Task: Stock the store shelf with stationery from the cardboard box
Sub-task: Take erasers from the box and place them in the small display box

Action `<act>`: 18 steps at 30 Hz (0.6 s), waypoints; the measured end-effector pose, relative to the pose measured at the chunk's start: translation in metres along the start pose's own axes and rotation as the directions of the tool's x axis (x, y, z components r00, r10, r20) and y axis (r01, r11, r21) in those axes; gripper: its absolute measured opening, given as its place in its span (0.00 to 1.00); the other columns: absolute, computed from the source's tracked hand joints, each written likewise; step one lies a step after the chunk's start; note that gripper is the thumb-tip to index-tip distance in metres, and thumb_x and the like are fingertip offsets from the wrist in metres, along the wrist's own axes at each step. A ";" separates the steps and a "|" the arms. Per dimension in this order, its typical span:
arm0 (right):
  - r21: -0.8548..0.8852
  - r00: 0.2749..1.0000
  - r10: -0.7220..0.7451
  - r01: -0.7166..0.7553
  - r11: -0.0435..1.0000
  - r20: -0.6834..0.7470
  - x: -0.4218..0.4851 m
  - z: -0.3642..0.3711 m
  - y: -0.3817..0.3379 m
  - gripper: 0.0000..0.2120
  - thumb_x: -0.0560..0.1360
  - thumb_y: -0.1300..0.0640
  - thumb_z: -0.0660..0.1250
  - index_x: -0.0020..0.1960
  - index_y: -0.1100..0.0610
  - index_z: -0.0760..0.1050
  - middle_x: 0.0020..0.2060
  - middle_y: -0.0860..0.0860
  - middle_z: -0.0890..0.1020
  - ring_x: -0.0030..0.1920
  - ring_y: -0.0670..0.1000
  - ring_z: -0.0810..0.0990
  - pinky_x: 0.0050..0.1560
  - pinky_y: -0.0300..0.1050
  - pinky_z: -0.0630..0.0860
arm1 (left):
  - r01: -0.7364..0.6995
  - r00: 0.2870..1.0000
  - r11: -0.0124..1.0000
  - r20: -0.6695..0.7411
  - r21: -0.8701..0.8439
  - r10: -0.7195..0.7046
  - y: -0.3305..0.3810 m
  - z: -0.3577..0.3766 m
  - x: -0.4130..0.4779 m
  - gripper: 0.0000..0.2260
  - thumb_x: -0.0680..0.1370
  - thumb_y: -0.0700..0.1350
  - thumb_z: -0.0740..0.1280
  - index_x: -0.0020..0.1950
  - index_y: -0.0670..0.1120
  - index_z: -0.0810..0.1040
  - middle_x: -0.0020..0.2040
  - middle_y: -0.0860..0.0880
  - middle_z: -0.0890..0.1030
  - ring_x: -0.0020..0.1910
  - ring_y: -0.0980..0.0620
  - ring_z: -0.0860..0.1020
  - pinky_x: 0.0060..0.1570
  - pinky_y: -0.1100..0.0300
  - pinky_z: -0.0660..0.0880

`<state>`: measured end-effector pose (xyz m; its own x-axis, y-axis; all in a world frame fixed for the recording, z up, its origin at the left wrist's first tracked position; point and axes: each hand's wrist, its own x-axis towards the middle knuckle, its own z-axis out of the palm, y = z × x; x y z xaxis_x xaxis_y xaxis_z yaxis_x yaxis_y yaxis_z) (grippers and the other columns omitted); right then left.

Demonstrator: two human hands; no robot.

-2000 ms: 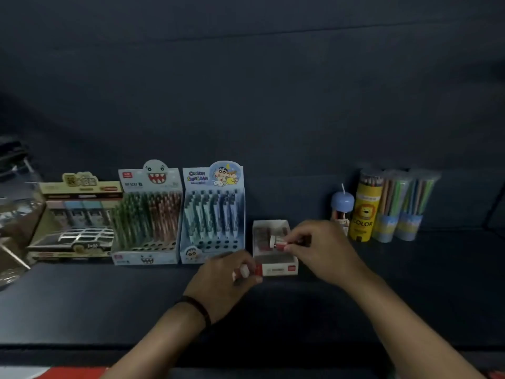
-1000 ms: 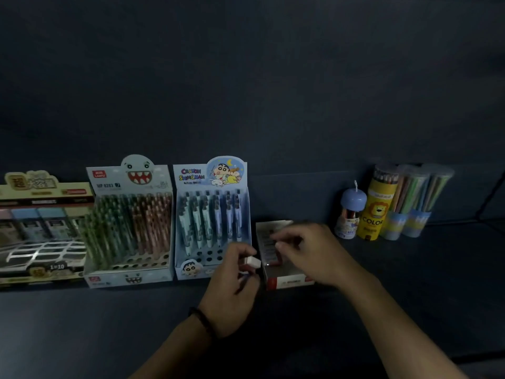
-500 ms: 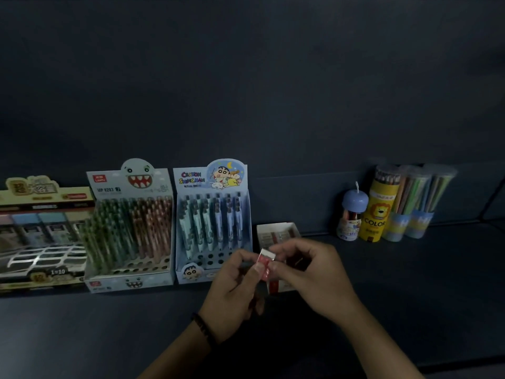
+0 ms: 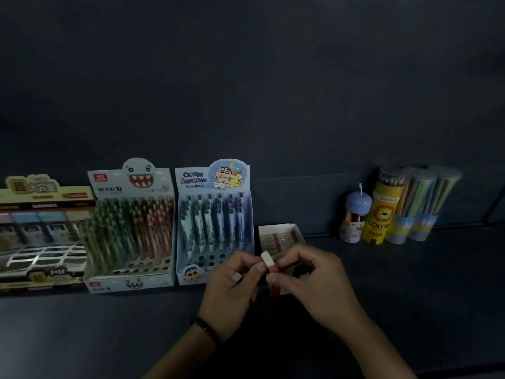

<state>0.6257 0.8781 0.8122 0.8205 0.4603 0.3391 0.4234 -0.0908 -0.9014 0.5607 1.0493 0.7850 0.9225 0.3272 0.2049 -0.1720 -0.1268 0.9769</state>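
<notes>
A small white eraser box (image 4: 281, 235) stands open on the dark shelf (image 4: 410, 296), with several erasers lying inside. In front of it both hands meet over one white eraser with a red sleeve (image 4: 268, 260). My left hand (image 4: 232, 294) pinches its left side and keeps a second white eraser (image 4: 236, 276) tucked under the curled fingers. My right hand (image 4: 314, 283) pinches the same eraser from the right and hides the box's front edge.
Left of the eraser box stand a cartoon pen display (image 4: 214, 222), a monster-face pencil display (image 4: 131, 231) and a yellowish display box (image 4: 41, 236). To the right are a blue-capped tube (image 4: 355, 214), a yellow lion pencil tube (image 4: 382, 214) and clear pencil tubes (image 4: 420, 206).
My right hand came back out of the eraser box and met my left hand, and both now pinch one eraser in front of the box. The view shifted to the right.
</notes>
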 end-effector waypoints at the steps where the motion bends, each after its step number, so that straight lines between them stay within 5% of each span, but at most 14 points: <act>1: -0.010 1.000 -0.018 0.018 1.000 -0.002 0.000 0.000 0.000 0.09 0.68 0.63 0.84 0.42 0.54 0.85 0.41 0.48 0.88 0.44 0.47 0.86 0.47 0.37 0.81 | -0.031 0.999 0.998 -0.009 0.053 0.031 0.001 0.000 0.000 0.09 0.83 0.43 0.68 0.44 0.50 0.83 0.30 0.54 0.78 0.28 0.56 0.72 0.28 0.66 0.68; 4: -0.036 0.998 -0.057 0.057 0.998 0.007 0.002 -0.007 -0.003 0.12 0.67 0.63 0.84 0.44 0.54 0.84 0.42 0.48 0.87 0.45 0.49 0.86 0.48 0.39 0.81 | -0.140 0.985 0.973 -0.076 0.181 0.156 0.004 0.004 -0.001 0.08 0.82 0.42 0.69 0.44 0.50 0.82 0.33 0.59 0.80 0.31 0.64 0.75 0.34 0.72 0.70; 7: -0.079 0.998 -0.031 0.027 0.997 -0.046 0.013 -0.029 -0.001 0.11 0.69 0.62 0.83 0.46 0.52 0.85 0.44 0.46 0.88 0.47 0.46 0.86 0.50 0.38 0.82 | -0.191 0.953 0.938 -0.173 0.289 0.248 0.002 0.003 -0.001 0.08 0.80 0.43 0.73 0.43 0.50 0.78 0.34 0.54 0.78 0.33 0.58 0.76 0.35 0.70 0.70; 13: -0.493 0.996 0.022 0.024 0.870 0.087 0.048 -0.058 0.012 0.08 0.70 0.55 0.84 0.42 0.45 0.86 0.41 0.40 0.86 0.45 0.38 0.84 0.46 0.34 0.80 | -0.260 0.962 0.890 0.021 0.373 0.272 -0.010 -0.003 -0.001 0.20 0.74 0.28 0.65 0.56 0.53 0.73 0.49 0.55 0.76 0.47 0.54 0.76 0.46 0.67 0.72; 18: -0.700 0.965 0.130 0.070 0.711 0.228 0.068 -0.049 0.019 0.04 0.73 0.55 0.80 0.45 0.47 0.87 0.41 0.38 0.82 0.43 0.37 0.82 0.42 0.31 0.76 | -0.174 0.984 0.934 0.028 0.313 0.174 -0.009 0.002 -0.002 0.19 0.84 0.34 0.63 0.66 0.57 0.71 0.60 0.63 0.79 0.48 0.54 0.81 0.45 0.63 0.79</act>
<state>0.7083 0.8645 0.8318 0.7592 0.6337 0.1483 0.6269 -0.6508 -0.4284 0.5616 1.0476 0.7758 0.8876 0.2742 0.3702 -0.2130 -0.4682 0.8576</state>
